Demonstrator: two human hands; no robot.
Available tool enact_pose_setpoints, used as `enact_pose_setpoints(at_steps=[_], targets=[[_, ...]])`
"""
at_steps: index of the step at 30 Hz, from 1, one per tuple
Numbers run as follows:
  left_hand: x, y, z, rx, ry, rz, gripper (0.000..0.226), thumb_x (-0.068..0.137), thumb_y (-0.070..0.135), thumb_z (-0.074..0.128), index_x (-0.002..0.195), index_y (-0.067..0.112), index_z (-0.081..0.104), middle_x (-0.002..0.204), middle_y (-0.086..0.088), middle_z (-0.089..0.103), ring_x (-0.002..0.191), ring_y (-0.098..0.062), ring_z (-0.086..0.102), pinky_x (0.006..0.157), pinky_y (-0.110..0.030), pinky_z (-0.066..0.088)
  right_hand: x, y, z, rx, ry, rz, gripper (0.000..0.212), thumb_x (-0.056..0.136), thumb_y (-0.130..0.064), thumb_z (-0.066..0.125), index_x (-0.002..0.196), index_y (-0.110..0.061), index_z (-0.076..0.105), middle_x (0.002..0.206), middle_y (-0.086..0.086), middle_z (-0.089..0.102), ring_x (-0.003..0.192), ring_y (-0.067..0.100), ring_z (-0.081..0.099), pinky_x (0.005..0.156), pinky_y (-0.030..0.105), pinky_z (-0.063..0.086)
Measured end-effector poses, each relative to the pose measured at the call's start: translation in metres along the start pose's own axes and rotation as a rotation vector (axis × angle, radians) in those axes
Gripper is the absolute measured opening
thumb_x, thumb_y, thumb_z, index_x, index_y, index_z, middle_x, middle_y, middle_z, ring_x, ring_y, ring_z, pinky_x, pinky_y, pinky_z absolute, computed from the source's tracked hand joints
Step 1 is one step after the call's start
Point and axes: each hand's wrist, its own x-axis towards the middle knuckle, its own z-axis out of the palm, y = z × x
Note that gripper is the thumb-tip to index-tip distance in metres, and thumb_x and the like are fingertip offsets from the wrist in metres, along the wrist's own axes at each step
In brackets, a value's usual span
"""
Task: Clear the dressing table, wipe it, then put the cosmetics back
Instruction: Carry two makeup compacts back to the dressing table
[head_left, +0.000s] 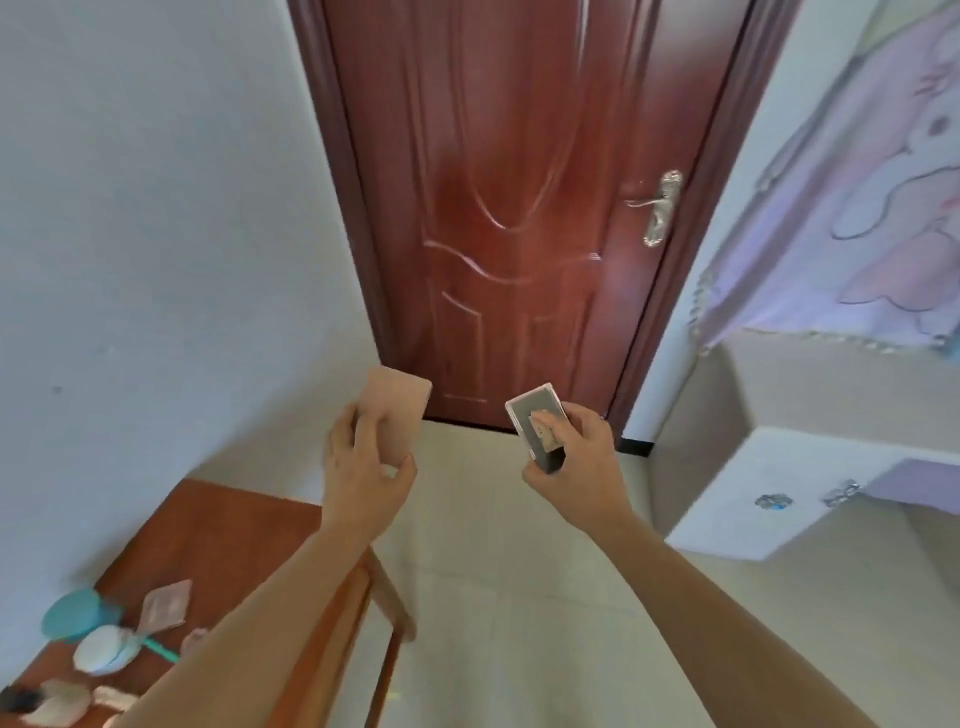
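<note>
Before the closed door: two bare hands are raised side by side, well apart, with one item in each.
Left hand (363, 467): fingers and thumb are curled round one flat pink case (400, 410), held upright by its lower end.
Right hand (576, 467): it grips one dark case with a clear lid (535, 415), the thumb pressed on its face, the case tilted towards the left.
Cosmetics in the air: two, one per hand, both above the pale tiled floor (493, 597) and touching no furniture.
Wooden table (223, 530): one, at the lower left against the wall, partly under the left forearm.
Items on the wooden table: one round teal piece (72, 616), one white rounded piece (101, 649) just beside it, and one square pink packet (166, 605). One small pink bit (193, 642) is half hidden by the arm. At the corner lies a blurred pale heap (52, 704) whose count I cannot tell.
White unit (727, 514): one, on the right, with two sparkling knobs (773, 501) on its front.
Door (519, 208): one, reddish brown, shut, with one metal lever handle (657, 205).
Lilac cloth (857, 208): one, printed with a cartoon, hanging above the white unit.
</note>
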Motion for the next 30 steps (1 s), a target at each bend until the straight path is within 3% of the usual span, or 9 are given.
enact_pose_setpoints(at_steps=[8, 13, 17, 22, 27, 30], targets=[[0.003, 0.229, 0.149, -0.125, -0.106, 0.308, 0.056, 0.070, 0.029, 0.069, 0.123, 0.020, 0.053, 0.139, -0.009, 0.042, 0.122, -0.033, 0.045, 0.095, -0.051, 0.046, -0.042, 0.156, -0.189, -0.014, 0.254, 0.121, 0.061, 0.066, -0.017, 0.076, 0.122, -0.032, 0.056, 0.132, 0.008, 0.048, 0.114, 0.029, 0.049, 0.087, 0.041, 0.054], [-0.011, 0.350, 0.228, -0.214, -0.187, 0.404, 0.058, 0.073, 0.024, 0.076, 0.125, 0.024, 0.051, 0.143, -0.006, 0.038, 0.128, -0.028, 0.039, 0.100, -0.049, 0.043, -0.059, 0.249, -0.283, -0.069, 0.369, 0.275, 0.059, 0.069, -0.019, 0.077, 0.124, -0.031, 0.061, 0.137, 0.006, 0.043, 0.121, 0.026, 0.045, 0.092, 0.037, 0.053], [-0.012, 0.421, 0.288, -0.245, -0.268, 0.469, 0.058, 0.072, 0.024, 0.077, 0.124, 0.024, 0.050, 0.143, -0.005, 0.038, 0.125, -0.028, 0.041, 0.097, -0.049, 0.045, -0.063, 0.316, -0.330, -0.107, 0.437, 0.351, 0.060, 0.067, -0.018, 0.076, 0.125, -0.030, 0.063, 0.134, 0.004, 0.045, 0.117, 0.026, 0.048, 0.087, 0.037, 0.053], [0.000, 0.488, 0.376, -0.294, -0.352, 0.551, 0.056, 0.073, 0.023, 0.077, 0.124, 0.019, 0.054, 0.142, -0.008, 0.038, 0.125, -0.027, 0.040, 0.101, -0.047, 0.043, -0.053, 0.400, -0.370, -0.149, 0.483, 0.447, 0.061, 0.069, -0.021, 0.076, 0.127, -0.033, 0.061, 0.136, 0.000, 0.043, 0.120, 0.021, 0.048, 0.085, 0.025, 0.048], [0.038, 0.563, 0.476, -0.364, -0.409, 0.583, 0.056, 0.074, 0.025, 0.076, 0.124, 0.024, 0.049, 0.142, -0.004, 0.036, 0.125, -0.027, 0.040, 0.101, -0.046, 0.043, -0.008, 0.486, -0.415, -0.215, 0.478, 0.504, 0.062, 0.070, -0.020, 0.078, 0.129, -0.028, 0.062, 0.138, 0.005, 0.043, 0.123, 0.023, 0.046, 0.085, 0.022, 0.044], [0.068, 0.614, 0.530, -0.385, -0.442, 0.591, 0.056, 0.075, 0.025, 0.076, 0.124, 0.024, 0.048, 0.140, -0.004, 0.038, 0.121, -0.025, 0.041, 0.098, -0.045, 0.046, 0.027, 0.536, -0.449, -0.264, 0.461, 0.563, 0.062, 0.070, -0.022, 0.080, 0.129, -0.028, 0.062, 0.139, 0.007, 0.043, 0.123, 0.023, 0.044, 0.093, 0.030, 0.050]])
